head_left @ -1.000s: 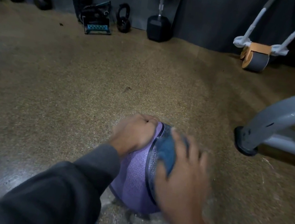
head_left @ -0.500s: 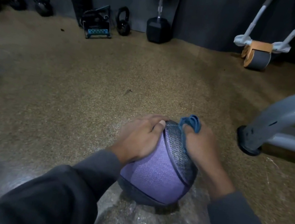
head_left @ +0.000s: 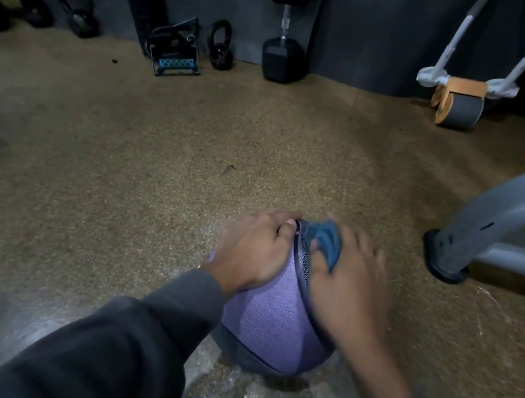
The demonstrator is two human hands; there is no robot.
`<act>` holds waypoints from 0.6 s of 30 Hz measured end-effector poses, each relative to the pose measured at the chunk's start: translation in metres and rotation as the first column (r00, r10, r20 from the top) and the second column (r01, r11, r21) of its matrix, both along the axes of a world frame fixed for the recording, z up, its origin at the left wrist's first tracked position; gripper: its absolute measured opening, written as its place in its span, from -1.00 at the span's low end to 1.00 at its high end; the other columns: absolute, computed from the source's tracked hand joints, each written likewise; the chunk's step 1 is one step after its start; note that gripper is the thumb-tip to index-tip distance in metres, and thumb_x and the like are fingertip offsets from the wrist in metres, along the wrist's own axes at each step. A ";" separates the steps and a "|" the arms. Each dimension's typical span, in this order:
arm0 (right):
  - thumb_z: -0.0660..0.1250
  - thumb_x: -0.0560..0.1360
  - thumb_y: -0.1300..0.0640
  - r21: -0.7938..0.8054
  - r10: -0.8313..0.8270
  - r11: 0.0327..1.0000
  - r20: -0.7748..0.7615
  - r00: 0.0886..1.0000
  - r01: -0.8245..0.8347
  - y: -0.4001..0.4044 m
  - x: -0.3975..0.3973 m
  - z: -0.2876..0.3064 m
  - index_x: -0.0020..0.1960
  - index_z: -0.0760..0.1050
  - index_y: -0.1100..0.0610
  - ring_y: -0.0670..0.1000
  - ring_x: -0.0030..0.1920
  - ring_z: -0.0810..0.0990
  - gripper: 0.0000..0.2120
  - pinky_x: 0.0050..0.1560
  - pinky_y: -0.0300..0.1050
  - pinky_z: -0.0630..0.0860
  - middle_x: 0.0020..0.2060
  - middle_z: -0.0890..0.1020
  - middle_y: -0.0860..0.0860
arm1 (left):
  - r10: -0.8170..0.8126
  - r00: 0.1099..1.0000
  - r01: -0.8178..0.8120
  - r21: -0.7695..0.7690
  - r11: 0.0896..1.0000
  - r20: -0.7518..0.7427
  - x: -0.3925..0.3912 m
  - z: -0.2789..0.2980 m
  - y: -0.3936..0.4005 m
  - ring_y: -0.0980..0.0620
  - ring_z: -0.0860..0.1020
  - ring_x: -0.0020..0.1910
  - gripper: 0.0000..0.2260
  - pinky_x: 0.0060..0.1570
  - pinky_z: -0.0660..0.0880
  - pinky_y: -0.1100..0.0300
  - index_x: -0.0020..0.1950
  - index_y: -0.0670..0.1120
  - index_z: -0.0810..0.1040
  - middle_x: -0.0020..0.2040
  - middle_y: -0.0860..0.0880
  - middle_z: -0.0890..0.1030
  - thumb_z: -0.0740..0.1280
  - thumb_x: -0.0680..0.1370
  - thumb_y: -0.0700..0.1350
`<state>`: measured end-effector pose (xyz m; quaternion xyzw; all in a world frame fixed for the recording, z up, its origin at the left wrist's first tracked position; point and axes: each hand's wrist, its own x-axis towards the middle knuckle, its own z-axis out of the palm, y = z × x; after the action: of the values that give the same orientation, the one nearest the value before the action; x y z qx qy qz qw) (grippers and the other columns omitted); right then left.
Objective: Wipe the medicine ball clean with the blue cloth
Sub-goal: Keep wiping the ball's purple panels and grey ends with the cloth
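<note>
Ball: the ball (head_left: 271, 322) is round, purple with a tiny woven pattern, a dark band (head_left: 304, 261) running over its top and a grey part at the bottom. It sits on the floor (head_left: 157, 153) right in front of the person, between both hands.
Cloth: the cloth (head_left: 328, 244) is blue, soft and bunched into folds. It lies on the top right of the ball, just beside the dark band.
Left hand: the left hand (head_left: 254, 249) rests on the top left of the ball. Its fingers curl over the round top and hold the ball.
Right hand: the right hand (head_left: 349, 283) lies over the cloth and presses it onto the ball. The fingers are spread, and the thumb looks tucked round the cloth, but the hand is blurry, so that is not sure.
Sleeves: both arms wear dark grey soft sleeves (head_left: 111, 347).
Floor: it is brown and speckled, rough like small grains, with a shiny patch under the ball.
Far wall: a black block-shaped dumbbell (head_left: 282, 59), a kettlebell (head_left: 222, 48) and a roller (head_left: 459, 103) with white handles stand there.
Right side: a smooth grey bent metal tube (head_left: 502, 211) stands on a black foot.
</note>
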<state>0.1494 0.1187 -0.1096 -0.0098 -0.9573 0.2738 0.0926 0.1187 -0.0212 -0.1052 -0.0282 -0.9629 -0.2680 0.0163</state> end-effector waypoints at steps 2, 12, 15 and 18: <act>0.03 0.41 -0.17 0.053 0.035 0.998 -0.086 0.996 -0.030 -0.007 0.037 -0.002 0.46 0.32 -0.08 0.18 0.20 0.42 -0.37 0.12 0.14 0.46 0.38 0.43 0.01 | 0.041 0.998 -0.043 0.026 0.999 0.043 -0.004 0.002 -0.003 0.06 0.43 0.38 -0.64 0.24 0.30 0.16 0.39 0.17 0.49 0.40 0.17 0.48 0.03 0.69 0.07; 0.15 0.55 -0.10 -0.012 0.001 1.000 0.031 1.000 0.000 -0.006 -0.023 0.006 0.48 0.29 -0.14 0.15 0.28 0.40 -0.51 0.23 0.07 0.36 0.39 0.43 -0.04 | -0.017 1.000 0.017 0.013 1.000 0.003 -0.001 0.003 -0.003 0.07 0.43 0.37 -0.65 0.30 0.36 0.09 0.38 0.21 0.48 0.40 0.22 0.48 0.05 0.67 0.08; 0.06 0.45 -0.16 0.041 0.044 0.998 -0.089 0.995 -0.040 -0.009 0.028 0.001 0.48 0.28 -0.12 0.15 0.23 0.40 -0.40 0.14 0.11 0.44 0.41 0.39 -0.05 | 0.006 0.998 -0.008 0.042 0.999 0.061 -0.008 0.006 -0.006 0.08 0.43 0.37 -0.67 0.24 0.34 0.15 0.36 0.23 0.51 0.39 0.23 0.48 0.07 0.67 0.08; 0.06 0.40 -0.16 0.057 0.071 0.996 -0.140 0.988 -0.063 -0.001 0.033 -0.004 0.45 0.34 -0.14 0.15 0.16 0.43 -0.38 0.07 0.09 0.47 0.37 0.43 -0.07 | -0.019 0.997 0.011 0.108 0.994 0.076 -0.008 0.009 -0.008 0.12 0.44 0.34 -0.70 0.13 0.30 0.24 0.33 0.25 0.52 0.36 0.25 0.51 0.12 0.66 0.09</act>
<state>0.1828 0.1180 -0.1133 0.0442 -0.9549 0.2515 0.1514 0.1104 -0.0287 -0.0962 -0.0240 -0.9467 -0.3205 -0.0214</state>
